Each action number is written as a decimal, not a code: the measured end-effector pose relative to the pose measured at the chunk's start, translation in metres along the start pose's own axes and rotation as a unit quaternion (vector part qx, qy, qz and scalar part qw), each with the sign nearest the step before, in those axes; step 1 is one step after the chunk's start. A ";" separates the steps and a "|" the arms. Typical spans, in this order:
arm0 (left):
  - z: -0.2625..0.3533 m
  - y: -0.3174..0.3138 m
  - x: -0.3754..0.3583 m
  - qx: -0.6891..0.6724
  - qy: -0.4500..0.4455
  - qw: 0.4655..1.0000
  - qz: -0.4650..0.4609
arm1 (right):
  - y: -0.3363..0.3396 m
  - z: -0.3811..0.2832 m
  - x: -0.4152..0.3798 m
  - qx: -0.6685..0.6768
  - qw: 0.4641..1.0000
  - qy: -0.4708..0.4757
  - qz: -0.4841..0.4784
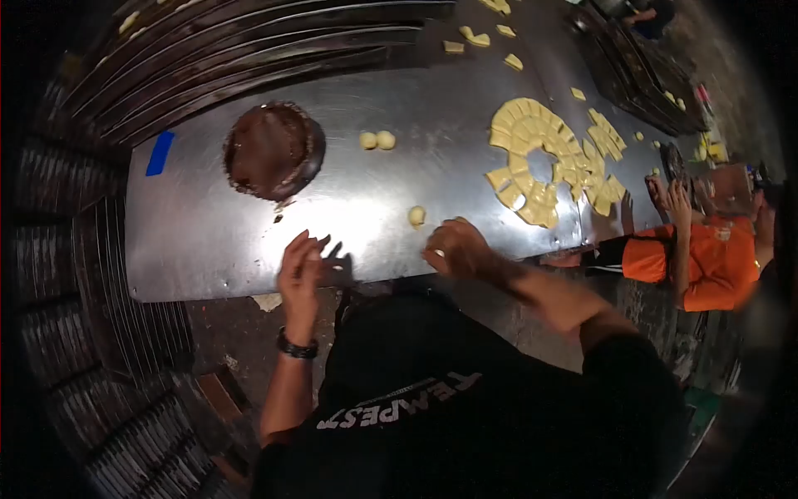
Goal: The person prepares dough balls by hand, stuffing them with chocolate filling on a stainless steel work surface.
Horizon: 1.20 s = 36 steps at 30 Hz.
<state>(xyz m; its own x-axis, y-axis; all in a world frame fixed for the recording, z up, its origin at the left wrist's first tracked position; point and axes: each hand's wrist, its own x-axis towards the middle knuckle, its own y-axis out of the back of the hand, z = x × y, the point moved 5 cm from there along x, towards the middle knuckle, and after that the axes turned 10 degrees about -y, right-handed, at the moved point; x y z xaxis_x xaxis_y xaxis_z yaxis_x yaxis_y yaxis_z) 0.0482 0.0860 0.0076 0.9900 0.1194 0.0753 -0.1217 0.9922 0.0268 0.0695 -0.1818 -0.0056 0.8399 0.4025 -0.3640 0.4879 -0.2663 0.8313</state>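
My left hand point(301, 268) is raised at the near edge of the steel table point(199, 241), fingers apart, with nothing visible in it. My right hand point(455, 248) rests curled on the table edge, knuckles up, blurred; I cannot see whether anything is inside it. A small yellow dough ball point(416, 216) lies just left of and beyond the right hand. Two more dough balls point(376, 140) sit together farther back. A round dark brown mound point(274, 150) lies on the table beyond my left hand.
Many flat yellow dough pieces point(549, 158) are spread in a ring at the right of the table. Stacked dark trays point(249, 50) line the far left and right sides. A person in an orange shirt point(706, 258) stands at the right. Blue tape point(160, 153) marks the table's left.
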 end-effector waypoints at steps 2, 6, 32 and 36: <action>-0.011 0.018 -0.003 0.023 -0.007 0.999 0.044 | 0.012 -0.003 0.025 0.057 0.997 0.051 0.029; -0.001 0.013 -0.017 0.047 -0.006 0.991 0.125 | -0.002 -0.007 0.070 0.036 0.972 0.143 0.185; -0.022 0.014 0.043 -0.090 0.109 0.987 -0.081 | 0.005 0.048 0.071 0.101 0.975 -0.038 0.195; -0.039 0.028 0.060 -0.131 0.116 0.974 -0.147 | 0.041 0.052 0.130 0.464 0.858 -0.218 0.034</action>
<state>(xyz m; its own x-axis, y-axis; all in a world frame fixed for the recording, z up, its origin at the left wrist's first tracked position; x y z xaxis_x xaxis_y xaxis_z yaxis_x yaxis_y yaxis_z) 0.1071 0.1220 -0.0262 0.9728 -0.1953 -0.1248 0.1609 0.9565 -0.2432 0.2109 -0.1861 -0.0404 0.7842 0.0473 -0.6187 0.2440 -0.9403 0.2373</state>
